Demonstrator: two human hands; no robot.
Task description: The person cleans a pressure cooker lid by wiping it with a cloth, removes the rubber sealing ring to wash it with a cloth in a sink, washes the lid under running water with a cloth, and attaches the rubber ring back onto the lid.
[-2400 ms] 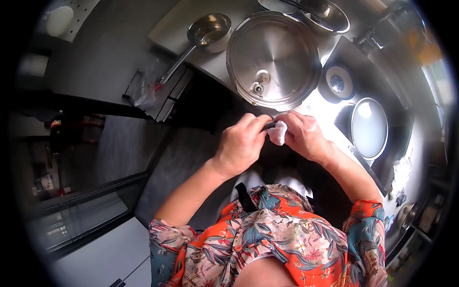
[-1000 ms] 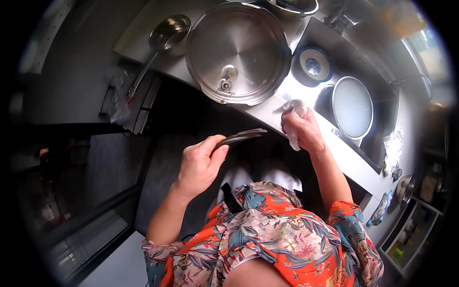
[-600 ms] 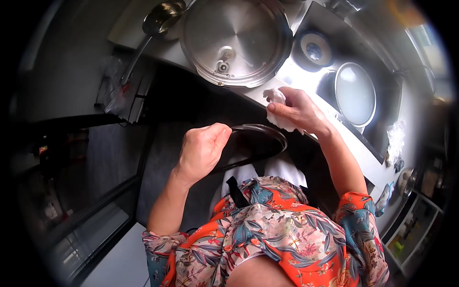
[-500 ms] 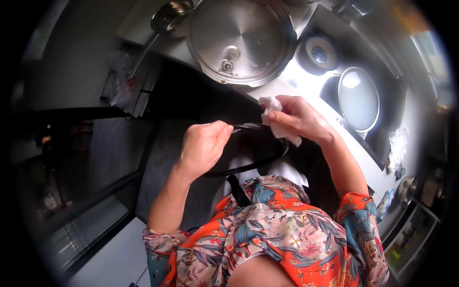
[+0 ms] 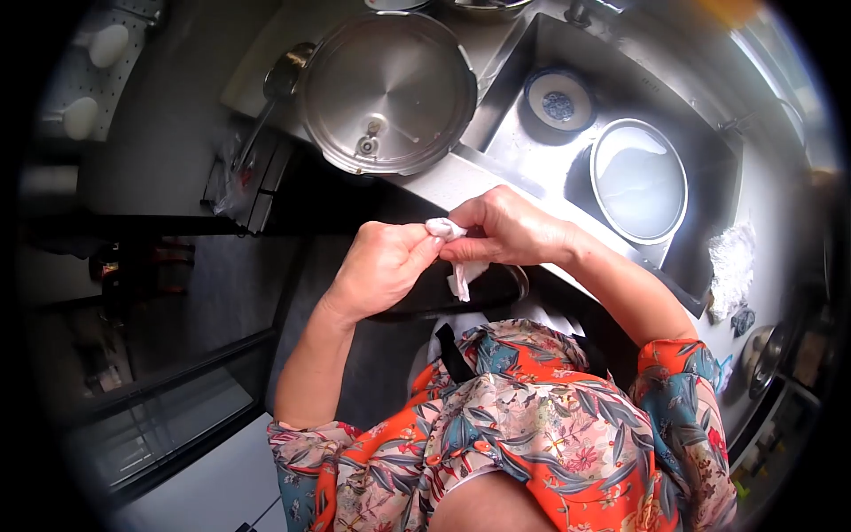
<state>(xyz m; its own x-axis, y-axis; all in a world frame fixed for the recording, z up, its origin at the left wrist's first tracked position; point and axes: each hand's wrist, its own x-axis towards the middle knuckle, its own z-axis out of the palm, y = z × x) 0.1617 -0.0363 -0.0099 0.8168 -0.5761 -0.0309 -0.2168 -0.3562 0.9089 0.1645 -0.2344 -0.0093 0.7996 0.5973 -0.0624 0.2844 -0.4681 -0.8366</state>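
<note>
My left hand (image 5: 376, 268) is closed on a dark sealing ring (image 5: 517, 282), which hangs below my hands in front of my legs. Close beside it, my right hand (image 5: 514, 232) pinches a crumpled white cloth or tissue (image 5: 446, 229) against the ring near my left fingertips. A loose end of the white piece dangles under the fingers. Much of the ring is hidden behind the hands and the cloth. Just beyond my hands, a round metal lid (image 5: 388, 89) lies on the counter (image 5: 461, 182) with its valve fittings showing.
At the right, the sink (image 5: 532, 151) holds a blue-and-white bowl (image 5: 560, 102) and a round pot of cloudy liquid (image 5: 640, 182). A metal ladle or small pan (image 5: 285, 75) lies left of the lid. A crumpled white bag (image 5: 732, 270) sits beyond the sink.
My right hand has moved left with the white cloth and now meets my left hand at the ring. Earlier the two hands were apart. The view has shifted, with the lid now further left.
</note>
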